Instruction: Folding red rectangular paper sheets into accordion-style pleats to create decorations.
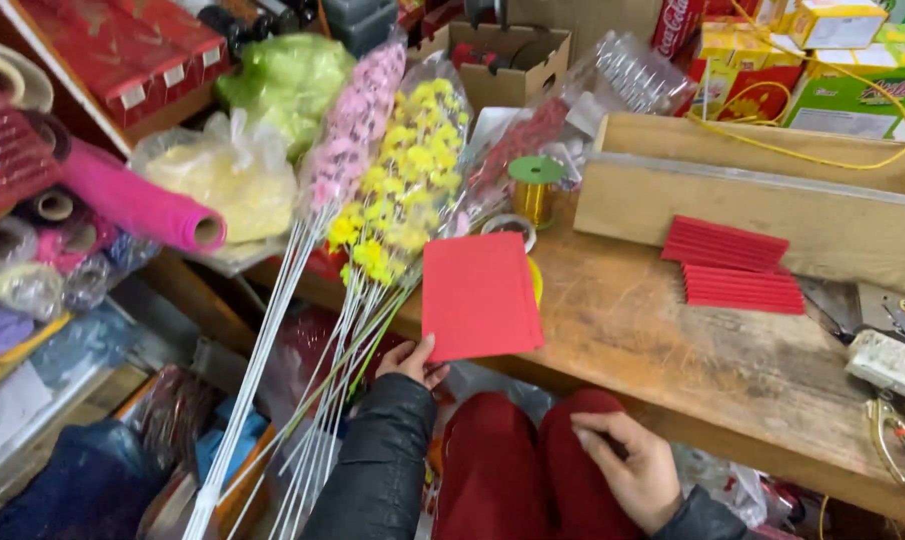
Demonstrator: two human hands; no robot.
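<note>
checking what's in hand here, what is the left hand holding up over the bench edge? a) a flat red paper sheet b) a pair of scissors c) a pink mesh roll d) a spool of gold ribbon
a, the left hand pinches the lower corner of a flat red paper sheet over the wooden bench edge.

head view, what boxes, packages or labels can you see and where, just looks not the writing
Open brown cardboard box: top centre, behind the wrapped flowers.
Yellow and red cartons: top right, stacked.
Green and white carton: far top right, under a yellow cord.
Red patterned boxes: top left shelf, small white tags on their ends.
Red sheet: held by left hand, plain.
</note>
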